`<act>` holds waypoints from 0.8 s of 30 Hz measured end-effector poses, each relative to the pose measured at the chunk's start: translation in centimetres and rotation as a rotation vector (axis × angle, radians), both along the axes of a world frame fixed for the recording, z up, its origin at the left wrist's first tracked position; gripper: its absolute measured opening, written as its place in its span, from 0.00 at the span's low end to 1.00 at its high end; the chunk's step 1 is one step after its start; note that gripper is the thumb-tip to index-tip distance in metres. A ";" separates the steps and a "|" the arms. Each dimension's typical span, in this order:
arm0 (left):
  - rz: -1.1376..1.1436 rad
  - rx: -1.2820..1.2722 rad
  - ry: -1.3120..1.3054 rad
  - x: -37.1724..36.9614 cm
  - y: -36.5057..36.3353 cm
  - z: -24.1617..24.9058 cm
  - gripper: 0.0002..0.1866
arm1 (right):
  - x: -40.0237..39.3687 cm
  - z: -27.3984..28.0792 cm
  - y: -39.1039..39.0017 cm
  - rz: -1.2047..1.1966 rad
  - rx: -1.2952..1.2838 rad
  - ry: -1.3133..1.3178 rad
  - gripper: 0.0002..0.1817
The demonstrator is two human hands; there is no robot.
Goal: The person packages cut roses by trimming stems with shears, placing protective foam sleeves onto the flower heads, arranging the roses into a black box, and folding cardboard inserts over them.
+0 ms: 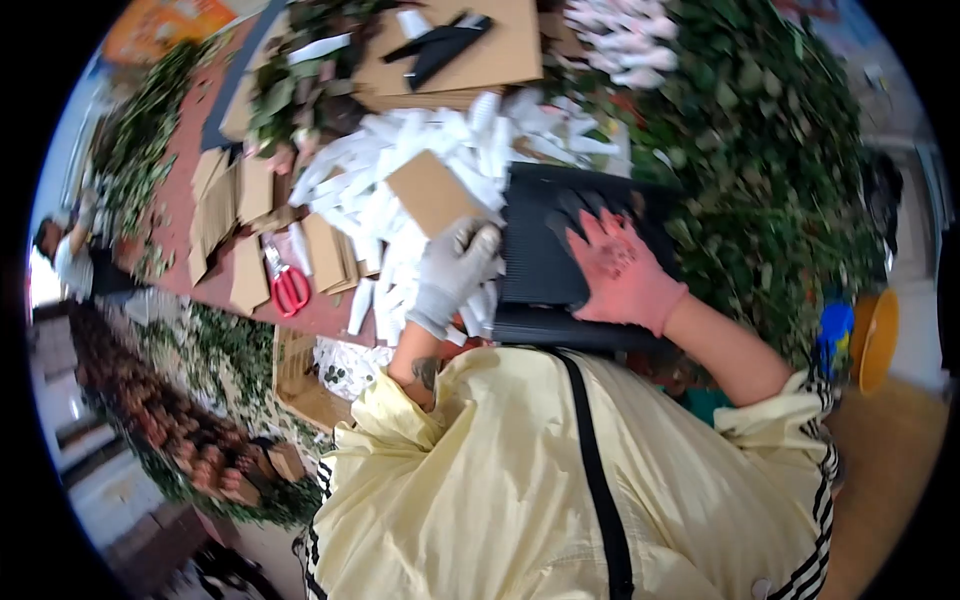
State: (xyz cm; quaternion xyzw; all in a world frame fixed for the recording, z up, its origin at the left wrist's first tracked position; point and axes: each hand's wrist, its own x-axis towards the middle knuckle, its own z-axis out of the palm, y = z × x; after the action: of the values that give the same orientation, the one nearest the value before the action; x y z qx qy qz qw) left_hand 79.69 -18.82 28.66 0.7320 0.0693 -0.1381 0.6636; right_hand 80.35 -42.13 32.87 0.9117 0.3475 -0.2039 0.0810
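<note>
My left hand (pixel 457 272), in a pale grey-white glove, has its fingers closed at the lower edge of a small brown cardboard piece (pixel 430 192). That piece is over a heap of white paper-like strips (pixel 450 135). My right hand (pixel 622 270) wears a pink glove with dark fingertips and a dirty back. Its fingers are spread flat on a black ribbed board (pixel 540 235) directly in front of me. Red-handled scissors (pixel 289 288) rest on the table left of my left hand, beside several more cardboard pieces (pixel 325 250).
Leafy green stems (pixel 770 180) are piled along the right. Wrapped pink flower heads (pixel 630 45) are at the back. A black tool (pixel 445 50) sits on stacked cardboard (pixel 510 55). A wooden crate (pixel 290 370) stands below left; another person (pixel 80 255) is at far left.
</note>
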 end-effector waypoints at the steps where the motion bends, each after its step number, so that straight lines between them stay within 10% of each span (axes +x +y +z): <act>1: -0.009 0.076 -0.021 -0.9 0.7 0.3 0.13 | 0.1 0.1 0.1 -0.053 0.005 0.034 0.55; 10: 0.087 0.011 0.003 -1.9 0.5 1.5 0.14 | 0.8 1.3 1.6 -0.099 -0.162 0.115 0.60; 24: -0.079 0.606 -0.145 2.2 -2.5 -0.6 0.22 | 0.1 0.5 0.5 -0.119 -0.045 0.061 0.59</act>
State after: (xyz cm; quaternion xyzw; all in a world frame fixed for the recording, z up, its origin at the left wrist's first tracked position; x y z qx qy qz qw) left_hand 81.85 -21.33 28.04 0.9066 0.0313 -0.0842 0.4124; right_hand 80.41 -41.60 33.36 0.9220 0.2901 -0.2440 0.0788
